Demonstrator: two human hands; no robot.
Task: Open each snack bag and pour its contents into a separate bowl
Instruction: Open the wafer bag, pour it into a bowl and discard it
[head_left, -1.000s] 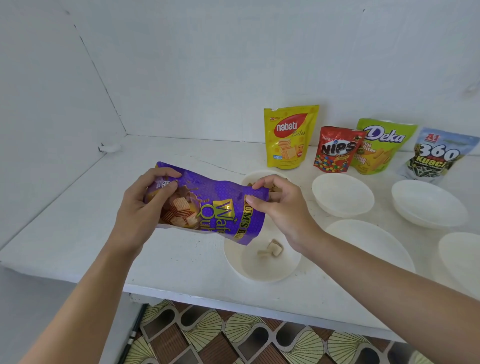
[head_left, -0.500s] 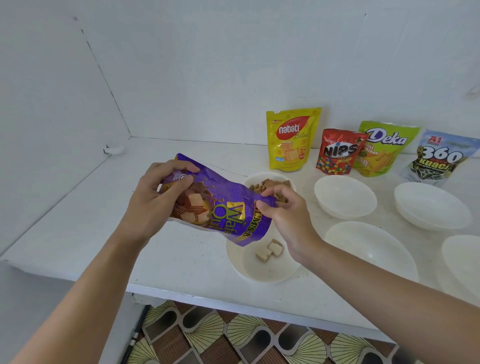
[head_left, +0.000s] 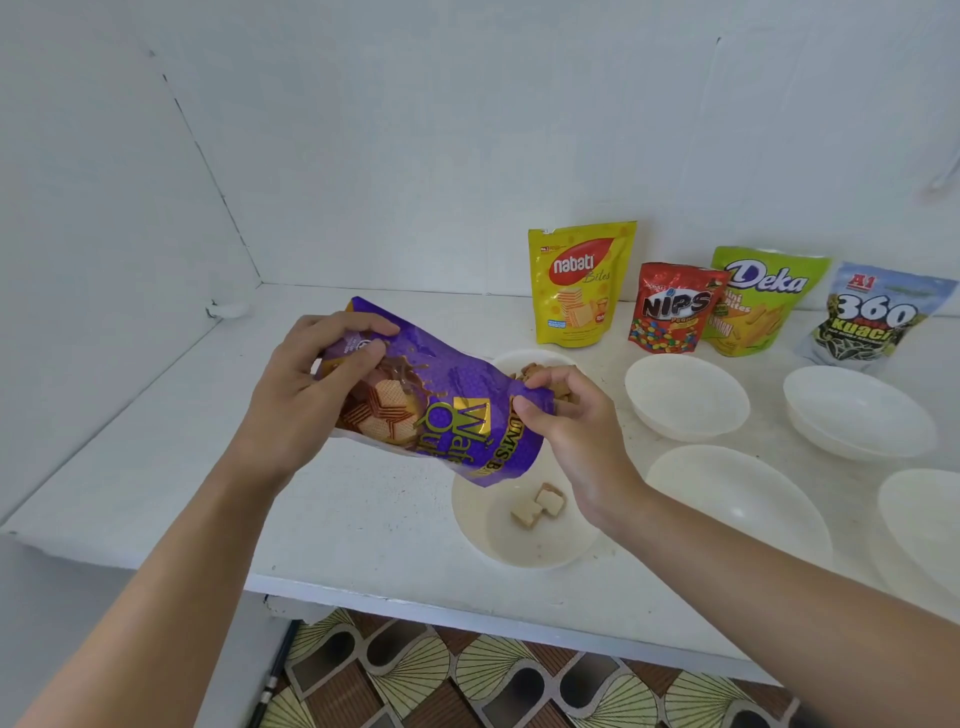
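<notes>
Two grips share one purple bag (head_left: 447, 415). The left grip (head_left: 306, 395) is clenched round the bag's raised end, thumb on top and fingers across the printed face. The right grip (head_left: 576, 441) pinches the edge of the lower end between thumb and forefinger. The bag hangs in the air, tilted, with its low end right above the back rim of the near bowl (head_left: 498, 551).

Two pale wafer pieces (head_left: 537, 506) lie touching in that bowl. Just behind it stands a second bowl (head_left: 511, 357) with brown snacks, half hidden by the right grip. Four more white bowls (head_left: 685, 395) sit to its right, showing nothing inside. Behind and to the right of the near bowl, four bags stand in a row at the wall: yellow Nabati (head_left: 579, 283), red Nips (head_left: 670, 309), green Deka (head_left: 763, 301) and Kuaci (head_left: 872, 317), the last one leaning.

All of it rests on a white painted bench (head_left: 363, 519), scuffed and speckled around the near bowl. Behind and left of the bowl, the bench runs into a corner where plain white walls (head_left: 415, 156) meet. A small white lump (head_left: 226, 310) lies on the bench there. In front of the bowl the bench ends in a thick edge. Below that edge, floor tiles (head_left: 467, 675) show a brown and cream fan pattern. A thin dark stick (head_left: 270, 680) stands at the tiles' left side.
</notes>
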